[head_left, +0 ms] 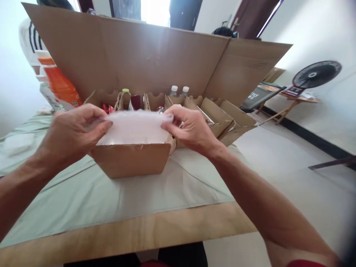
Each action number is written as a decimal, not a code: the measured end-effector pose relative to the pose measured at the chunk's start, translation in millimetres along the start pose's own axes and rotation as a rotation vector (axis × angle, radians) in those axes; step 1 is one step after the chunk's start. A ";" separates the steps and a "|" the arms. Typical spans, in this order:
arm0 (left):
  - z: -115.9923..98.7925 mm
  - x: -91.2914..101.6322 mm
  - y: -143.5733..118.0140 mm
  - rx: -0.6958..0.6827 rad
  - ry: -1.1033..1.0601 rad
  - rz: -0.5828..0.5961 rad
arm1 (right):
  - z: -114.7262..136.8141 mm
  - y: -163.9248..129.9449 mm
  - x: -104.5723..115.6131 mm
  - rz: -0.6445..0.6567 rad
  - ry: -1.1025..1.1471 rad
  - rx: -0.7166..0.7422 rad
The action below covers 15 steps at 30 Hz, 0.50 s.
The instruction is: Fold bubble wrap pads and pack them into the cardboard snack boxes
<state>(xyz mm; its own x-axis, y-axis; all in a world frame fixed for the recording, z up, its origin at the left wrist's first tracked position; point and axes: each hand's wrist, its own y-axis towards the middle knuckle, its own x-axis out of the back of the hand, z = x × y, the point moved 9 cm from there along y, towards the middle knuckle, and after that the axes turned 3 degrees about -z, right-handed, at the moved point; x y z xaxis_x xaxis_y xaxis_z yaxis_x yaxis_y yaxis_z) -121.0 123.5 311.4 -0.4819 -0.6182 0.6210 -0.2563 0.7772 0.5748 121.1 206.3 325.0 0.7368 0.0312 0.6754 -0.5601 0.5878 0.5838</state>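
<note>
Between my two hands stretches a whitish translucent plastic sheet point(136, 126), slightly blurred, that looks like bubble wrap or foam. My left hand point(79, 129) pinches its left edge with thumb and fingers. At the opposite edge my right hand point(186, 126) is closed in the same kind of pinch. Below the sheet stands a small open cardboard box point(133, 161), its front wall facing me. The sheet's lower part drops behind that wall, so the box's contents are hidden.
Behind are cardboard compartments point(225, 115) holding bottles with white caps point(174, 90) and packets. A tall cardboard panel point(155, 59) rises at the back. An orange bottle point(59, 83) stands at left. A pale green cloth point(144, 196) covers the table. A fan point(313, 75) stands at right.
</note>
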 end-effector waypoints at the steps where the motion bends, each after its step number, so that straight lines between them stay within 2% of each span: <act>1: 11.8 -19.3 5.5 0.096 -0.019 0.155 | -10.7 1.6 -11.5 0.125 -0.036 -0.053; 3: 33.1 -55.2 6.7 0.273 -0.049 0.450 | -25.3 1.4 -32.2 0.357 -0.148 -0.132; 4: 39.3 -68.0 7.3 0.307 -0.009 0.553 | -28.9 1.4 -41.1 0.463 -0.223 -0.150; 7: 41.8 -96.1 18.7 0.200 0.257 0.719 | -31.3 6.7 -63.7 0.713 -0.456 -0.152; 9: 38.7 -113.8 24.4 0.104 0.421 0.797 | -30.7 13.8 -77.7 0.806 -0.568 -0.130; 11: 38.0 -125.8 27.2 0.054 0.555 0.833 | -30.6 21.1 -91.1 0.835 -0.639 -0.101; 13: 39.1 -128.2 27.8 0.036 0.655 0.831 | -31.3 24.2 -102.3 0.846 -0.691 -0.062; 15: 38.5 -118.9 27.0 0.020 0.712 0.800 | -32.6 22.6 -106.2 0.858 -0.731 -0.038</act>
<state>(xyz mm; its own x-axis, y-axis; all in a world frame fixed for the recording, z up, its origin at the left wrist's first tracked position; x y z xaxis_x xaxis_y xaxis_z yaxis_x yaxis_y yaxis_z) -103.0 222.5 232.5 0.0825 0.1504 0.9852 -0.0996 0.9848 -0.1420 42.5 242.6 251.7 -0.2921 -0.0367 0.9557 -0.7531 0.6247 -0.2062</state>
